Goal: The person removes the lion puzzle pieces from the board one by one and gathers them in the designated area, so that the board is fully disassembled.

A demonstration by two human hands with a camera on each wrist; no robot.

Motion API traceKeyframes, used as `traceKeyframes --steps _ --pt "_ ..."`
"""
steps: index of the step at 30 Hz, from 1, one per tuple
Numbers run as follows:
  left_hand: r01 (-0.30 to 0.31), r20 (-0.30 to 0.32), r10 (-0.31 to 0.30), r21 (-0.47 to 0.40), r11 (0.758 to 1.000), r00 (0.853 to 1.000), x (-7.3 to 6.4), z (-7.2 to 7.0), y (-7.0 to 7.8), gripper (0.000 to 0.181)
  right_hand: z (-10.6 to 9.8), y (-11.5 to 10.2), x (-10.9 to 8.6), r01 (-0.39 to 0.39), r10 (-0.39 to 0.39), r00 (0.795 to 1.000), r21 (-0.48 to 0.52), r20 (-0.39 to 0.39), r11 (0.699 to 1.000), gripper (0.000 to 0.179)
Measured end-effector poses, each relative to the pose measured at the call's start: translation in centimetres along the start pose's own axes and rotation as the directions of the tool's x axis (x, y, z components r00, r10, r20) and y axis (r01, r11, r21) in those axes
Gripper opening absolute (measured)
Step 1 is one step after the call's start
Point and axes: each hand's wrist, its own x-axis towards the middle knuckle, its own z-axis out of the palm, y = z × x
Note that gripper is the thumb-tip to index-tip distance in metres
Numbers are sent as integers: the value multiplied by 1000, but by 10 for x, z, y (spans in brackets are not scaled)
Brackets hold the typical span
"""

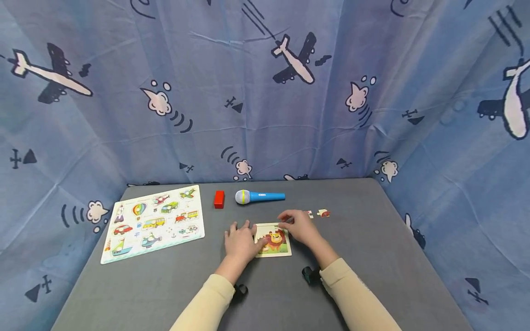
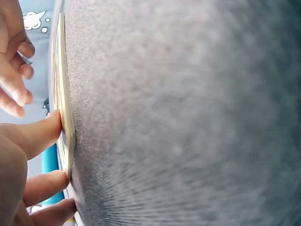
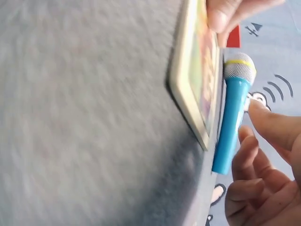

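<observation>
A small square lion picture puzzle (image 1: 273, 248) in a pale wooden frame lies on the table between the hands. My left hand (image 1: 241, 243) rests at its left side, thumb (image 2: 44, 134) on the board and fingers spread by the edge. Over the puzzle's upper right corner hovers my right hand (image 1: 301, 226). Its thumb (image 3: 277, 129) and loosely bent fingers stand apart in the right wrist view, with nothing visible between them. Just beyond that hand are two loose puzzle pieces, one (image 1: 324, 213) in full sight and one (image 1: 309, 214) partly hidden by the hand.
A large picture board (image 1: 153, 223) of vehicles lies at the left. Behind the puzzle are a red block (image 1: 219, 199) and a blue toy microphone (image 1: 265, 196). The grey table (image 1: 372, 276) ends at a blue curtain (image 1: 248, 115) with airplane prints.
</observation>
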Motion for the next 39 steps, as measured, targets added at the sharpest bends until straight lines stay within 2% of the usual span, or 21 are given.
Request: traceKeyframes --steps 5,9,19,30,33,39 --pt "-8 -19 8 14 1000 1000 -1 1 1 69 11 -2 1 -15 23 996 -93 83 996 8" --pt "-2 -22 2 16 1000 1000 -1 1 1 67 16 -2 -1 -29 44 994 -138 105 990 6" --pt "15 -8 -14 31 999 1000 -2 2 3 68 19 -1 -2 -16 25 997 -125 72 992 11" --pt "38 -1 -38 20 999 999 1 1 4 68 17 0 -1 -27 32 999 -153 29 988 16" --pt "36 0 -36 19 999 999 1 1 4 68 15 1 0 -37 42 999 -152 25 988 23" --pt "38 5 -38 12 999 999 1 2 5 69 11 8 1 -80 87 995 -152 40 985 26"
